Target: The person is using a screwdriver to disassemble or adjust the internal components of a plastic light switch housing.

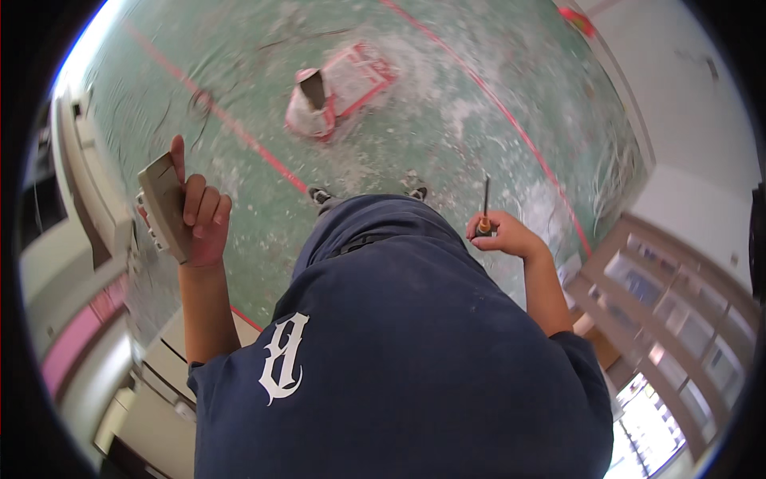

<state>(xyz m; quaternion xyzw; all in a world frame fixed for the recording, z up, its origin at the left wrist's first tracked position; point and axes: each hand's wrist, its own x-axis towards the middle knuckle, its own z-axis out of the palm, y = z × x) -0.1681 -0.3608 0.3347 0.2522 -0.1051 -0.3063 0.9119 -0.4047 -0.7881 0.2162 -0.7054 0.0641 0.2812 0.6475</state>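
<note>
In the head view my left hand [206,219] grips a flat beige switch plate [166,203] with white fittings on its back, held out at the left with my index finger raised along its top. My right hand [507,235] is closed on a screwdriver [483,225] with a yellow-and-black handle, its thin shaft pointing up in the picture. My legs and shoes [321,195] are below me, partly hidden by my dark shirt.
A red-and-white bag [359,80] lies on the dusty green floor covering [447,104], which has red tape lines. Loose cables [610,188] lie by the right wall. A glazed wooden frame [670,303] is at lower right, pale cabinetry at left, a red object [576,22] at top right.
</note>
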